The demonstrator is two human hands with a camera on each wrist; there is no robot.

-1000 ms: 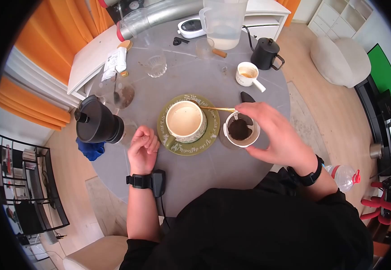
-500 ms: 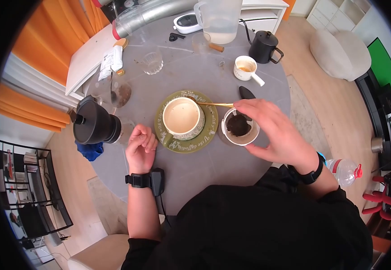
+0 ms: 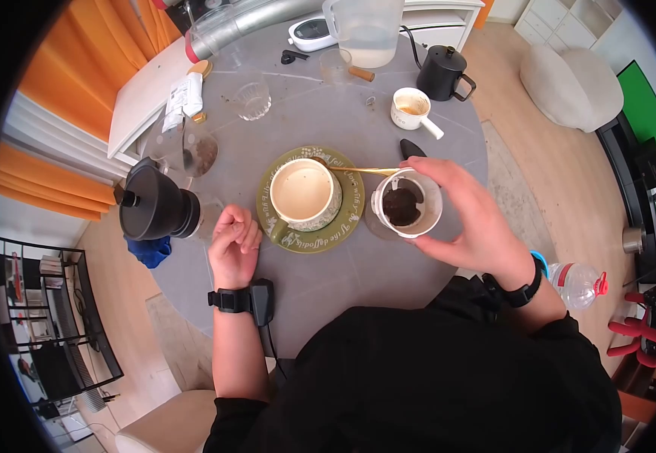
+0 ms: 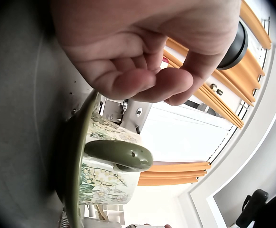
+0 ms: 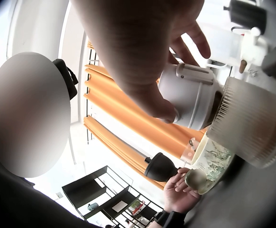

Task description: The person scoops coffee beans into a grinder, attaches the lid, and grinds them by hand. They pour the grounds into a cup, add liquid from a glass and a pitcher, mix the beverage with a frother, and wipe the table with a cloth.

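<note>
My right hand [image 3: 467, 219] grips a white plastic cup [image 5: 188, 95] between thumb and fingers; dark brown grounds [image 3: 401, 206] lie inside it. Right at the cup's lower end is the rim of a ribbed clear glass [image 5: 249, 121], mostly covered by the cup in the head view. To the left, a cream floral mug [image 3: 304, 193] stands on a green saucer [image 3: 314, 243] with lettering. A gold spoon [image 3: 365, 171] extends from the saucer toward the white cup. My left hand [image 3: 235, 245], fingers loosely curled and holding nothing, rests beside the saucer.
A black moka pot [image 3: 154, 204] stands at the left. Farther back are a small glass [image 3: 252, 102], a white handled cup [image 3: 411, 109], a black kettle [image 3: 442, 73], a water pitcher [image 3: 365, 34] and a white scale [image 3: 311, 34]. A dark scoop-like piece [image 3: 411, 149] lies behind the white cup.
The white cup has risen slightly and shifted right in my right hand, and more of the glass under it shows. My left hand keeps its place; the whole view has tilted a little.
</note>
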